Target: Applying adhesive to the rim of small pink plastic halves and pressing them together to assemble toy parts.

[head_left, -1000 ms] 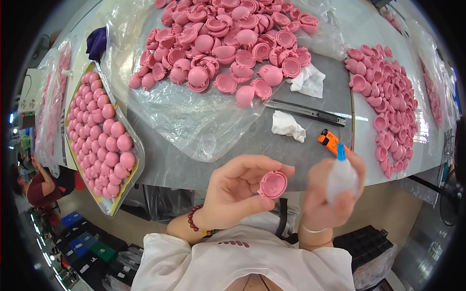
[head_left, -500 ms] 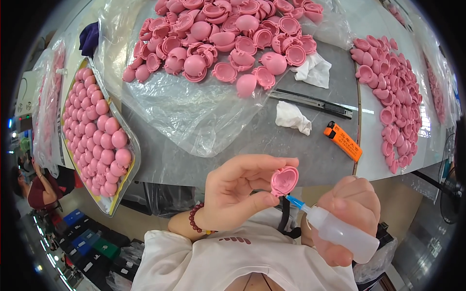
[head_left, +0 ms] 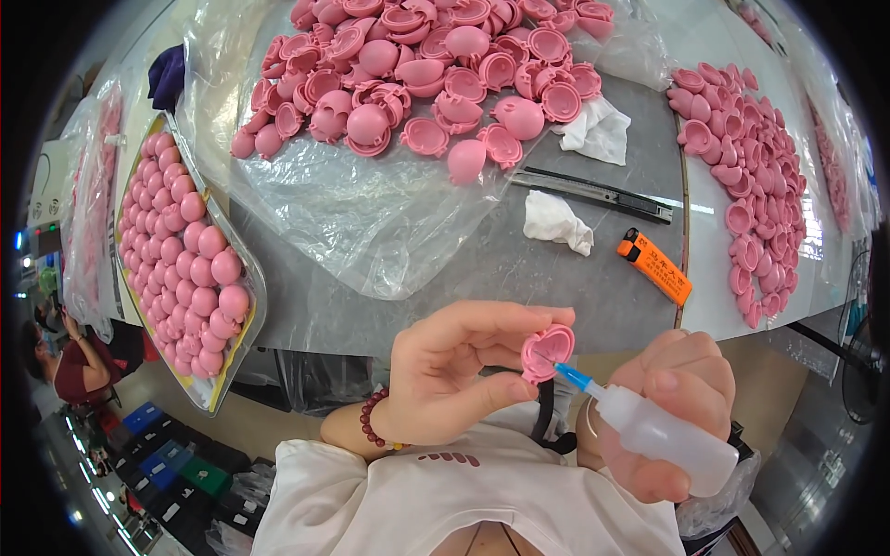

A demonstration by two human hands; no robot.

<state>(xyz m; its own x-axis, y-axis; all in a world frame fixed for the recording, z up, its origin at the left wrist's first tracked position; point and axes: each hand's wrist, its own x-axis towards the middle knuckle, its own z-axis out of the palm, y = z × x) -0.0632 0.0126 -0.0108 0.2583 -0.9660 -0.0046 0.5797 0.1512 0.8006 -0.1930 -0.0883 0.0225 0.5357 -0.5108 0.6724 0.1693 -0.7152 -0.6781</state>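
Between the thumb and fingers of my left hand (head_left: 464, 371) is a pink plastic half shell (head_left: 547, 350), its hollow side facing up and toward the right. My right hand (head_left: 672, 408) grips a translucent white squeeze bottle (head_left: 667, 440) with a blue needle tip (head_left: 573, 376). That tip points up and left into the hollow, close to the shell's lower right rim; whether it touches the inside I cannot tell. Both hands are in front of the table's near edge.
A heap of pink shells (head_left: 426, 74) lies on clear plastic film (head_left: 371, 232). Joined pink balls fill a tray (head_left: 250, 345) on the left. More shells (head_left: 742, 185) lie right. Nearby are a utility knife (head_left: 593, 193), an orange lighter-like object (head_left: 656, 267) and crumpled white tissue (head_left: 556, 222).
The bottle has shifted slightly right, and its tip now points into the shell's hollow instead of at its lower edge. The shell has tilted a little and moved slightly right.
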